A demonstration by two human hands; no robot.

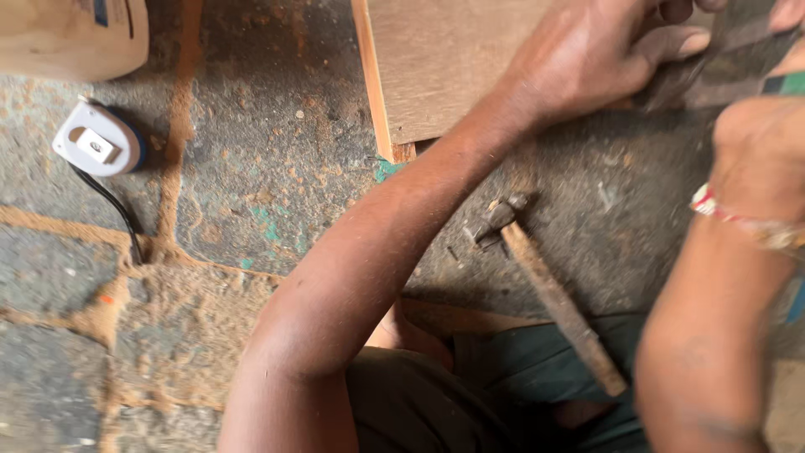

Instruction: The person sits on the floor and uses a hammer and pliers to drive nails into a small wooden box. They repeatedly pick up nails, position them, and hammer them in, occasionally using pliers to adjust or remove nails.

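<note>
A single head-worn camera looks steeply down from close above onto the stone floor (277,168) (dusted with sawdust), near enough that both forearms fill much of the frame. The wooden board (444,59) runs past the top edge, probably cutting off the hands' work.

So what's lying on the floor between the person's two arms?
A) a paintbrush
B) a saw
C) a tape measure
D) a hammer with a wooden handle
D: a hammer with a worn wooden handle lies on the dusty floor between the arms, its metal head toward the plywood board.
</note>
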